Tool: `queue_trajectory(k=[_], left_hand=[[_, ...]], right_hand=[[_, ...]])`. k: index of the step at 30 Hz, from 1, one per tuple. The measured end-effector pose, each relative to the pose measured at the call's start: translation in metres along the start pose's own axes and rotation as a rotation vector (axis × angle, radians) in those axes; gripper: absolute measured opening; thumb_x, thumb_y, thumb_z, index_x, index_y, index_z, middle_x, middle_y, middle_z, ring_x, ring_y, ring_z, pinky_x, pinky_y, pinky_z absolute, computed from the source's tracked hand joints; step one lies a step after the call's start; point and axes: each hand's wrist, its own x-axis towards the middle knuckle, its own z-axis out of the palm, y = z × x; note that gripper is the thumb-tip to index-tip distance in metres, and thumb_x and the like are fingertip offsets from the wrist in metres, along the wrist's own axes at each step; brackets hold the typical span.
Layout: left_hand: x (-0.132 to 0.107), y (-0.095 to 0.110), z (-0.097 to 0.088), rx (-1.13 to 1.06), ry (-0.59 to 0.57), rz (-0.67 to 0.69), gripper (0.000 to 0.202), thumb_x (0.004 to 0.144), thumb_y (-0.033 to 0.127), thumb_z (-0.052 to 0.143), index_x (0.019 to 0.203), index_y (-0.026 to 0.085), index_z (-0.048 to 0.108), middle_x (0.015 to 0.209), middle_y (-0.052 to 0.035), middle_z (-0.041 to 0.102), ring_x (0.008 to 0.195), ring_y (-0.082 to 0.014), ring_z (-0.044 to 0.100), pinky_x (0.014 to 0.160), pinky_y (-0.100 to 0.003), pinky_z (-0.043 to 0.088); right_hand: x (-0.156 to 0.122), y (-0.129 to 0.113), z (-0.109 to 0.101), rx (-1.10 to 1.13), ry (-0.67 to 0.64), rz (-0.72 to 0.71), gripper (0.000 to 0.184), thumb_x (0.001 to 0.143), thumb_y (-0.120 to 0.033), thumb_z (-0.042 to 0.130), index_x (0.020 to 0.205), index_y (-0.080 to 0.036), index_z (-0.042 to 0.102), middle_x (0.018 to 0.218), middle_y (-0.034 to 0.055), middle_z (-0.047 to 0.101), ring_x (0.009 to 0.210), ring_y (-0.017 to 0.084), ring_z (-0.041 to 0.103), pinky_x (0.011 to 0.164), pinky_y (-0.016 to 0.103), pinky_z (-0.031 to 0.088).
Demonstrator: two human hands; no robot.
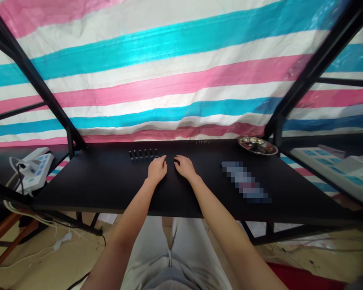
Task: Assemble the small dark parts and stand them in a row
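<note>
Six small black pegs (142, 154) in a row, one metal dish (257, 145), two hands (157, 169).

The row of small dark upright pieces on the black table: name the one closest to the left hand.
It is the rightmost piece in the row, just behind the left hand. The other pieces stand in line farther to the left, away from the hand, across the black table.

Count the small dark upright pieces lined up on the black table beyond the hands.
6, as far as I can tell: the small dark pieces stand in one row on the black table, just beyond the left hand. They are small, so the count is uncertain.
</note>
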Motion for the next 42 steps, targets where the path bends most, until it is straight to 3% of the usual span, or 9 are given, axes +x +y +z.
queue_trajectory(k=[3, 8, 12, 17, 20, 23, 28, 35, 42], left_hand=[[0.005, 0.001, -0.006, 0.077, 0.096, -0.188, 0.054, 0.084, 0.022, 0.039, 0.137, 0.016, 0.031, 0.098, -0.0105, 0.063, 0.091, -0.0215, 0.057, 0.077, -0.030, 0.046], [0.017, 0.002, -0.007, 0.192, 0.055, -0.250, 0.060, 0.086, 0.025, 0.037, 0.142, 0.018, 0.016, 0.097, -0.0129, 0.059, 0.086, -0.0230, 0.058, 0.069, -0.029, 0.045], [0.023, 0.000, -0.004, 0.189, 0.019, -0.266, 0.054, 0.087, 0.027, 0.035, 0.139, 0.018, 0.026, 0.101, -0.0146, 0.058, 0.085, -0.0238, 0.059, 0.068, -0.030, 0.044], [0.024, -0.012, -0.001, 0.002, 0.152, -0.248, 0.032, 0.086, 0.025, 0.039, 0.113, 0.021, 0.056, 0.101, -0.0105, 0.062, 0.085, -0.0209, 0.059, 0.071, -0.028, 0.043], [0.022, -0.018, 0.001, -0.251, 0.223, -0.268, 0.020, 0.082, 0.024, 0.047, 0.095, 0.020, 0.062, 0.082, -0.0058, 0.065, 0.074, -0.0171, 0.060, 0.068, -0.026, 0.044], [0.019, -0.015, 0.003, -0.651, 0.230, -0.324, 0.017, 0.077, 0.025, 0.052, 0.090, 0.017, 0.060, 0.069, -0.0025, 0.063, 0.052, -0.0109, 0.054, 0.056, -0.023, 0.043], [0.012, 0.002, -0.001, -1.093, 0.145, -0.341, 0.029, 0.069, 0.034, 0.061, 0.089, 0.014, 0.058, 0.070, -0.0029, 0.064, 0.040, -0.0052, 0.046, 0.041, -0.019, 0.035], [0.008, 0.007, -0.001, -1.134, -0.014, -0.250, 0.038, 0.065, 0.038, 0.065, 0.092, 0.013, 0.057, 0.070, -0.0032, 0.065, 0.040, -0.0056, 0.049, 0.040, -0.019, 0.035], [0.006, 0.007, -0.003, -1.034, -0.045, -0.216, 0.035, 0.069, 0.039, 0.061, 0.091, 0.013, 0.054, 0.068, -0.0018, 0.064, 0.038, -0.0059, 0.049, 0.043, -0.020, 0.040]], right_hand=[[0.000, -0.002, -0.002, 0.005, 0.015, -0.022, 0.028, 0.081, -0.021, 0.046, 0.102, -0.017, 0.063, 0.118, 0.0083, 0.058, 0.111, 0.021, 0.050, 0.098, 0.038, 0.034], [0.001, -0.005, -0.005, -0.004, 0.042, -0.072, 0.026, 0.081, -0.020, 0.046, 0.098, -0.016, 0.065, 0.109, 0.0080, 0.062, 0.100, 0.020, 0.055, 0.090, 0.033, 0.040], [0.001, -0.006, -0.005, -0.009, 0.057, -0.077, 0.025, 0.080, -0.020, 0.046, 0.095, -0.017, 0.065, 0.108, 0.0076, 0.063, 0.099, 0.020, 0.056, 0.090, 0.033, 0.040], [0.002, -0.004, -0.003, 0.026, 0.070, -0.074, 0.023, 0.080, -0.020, 0.047, 0.093, -0.017, 0.065, 0.105, 0.0074, 0.064, 0.097, 0.020, 0.056, 0.088, 0.034, 0.041], [0.003, -0.003, 0.000, 0.098, 0.102, -0.066, 0.023, 0.080, -0.020, 0.046, 0.093, -0.017, 0.064, 0.102, 0.0080, 0.064, 0.097, 0.020, 0.057, 0.088, 0.034, 0.041], [0.004, -0.004, 0.001, 0.256, 0.178, -0.012, 0.026, 0.082, -0.025, 0.042, 0.095, -0.016, 0.062, 0.101, 0.0098, 0.064, 0.095, 0.020, 0.057, 0.087, 0.035, 0.041], [0.002, -0.014, -0.002, 0.737, 0.169, 0.118, 0.039, 0.084, -0.047, 0.035, 0.098, -0.017, 0.056, 0.067, 0.0013, 0.060, 0.056, 0.013, 0.055, 0.060, 0.028, 0.044], [0.000, -0.027, -0.005, 1.168, 0.131, 0.198, 0.038, 0.071, -0.050, 0.054, 0.091, -0.018, 0.053, 0.045, -0.0100, 0.037, 0.037, 0.005, 0.033, 0.038, 0.018, 0.024], [0.001, -0.024, -0.004, 1.253, 0.108, 0.209, 0.037, 0.068, -0.049, 0.059, 0.088, -0.019, 0.053, 0.044, -0.0112, 0.033, 0.034, 0.004, 0.027, 0.035, 0.018, 0.018]])
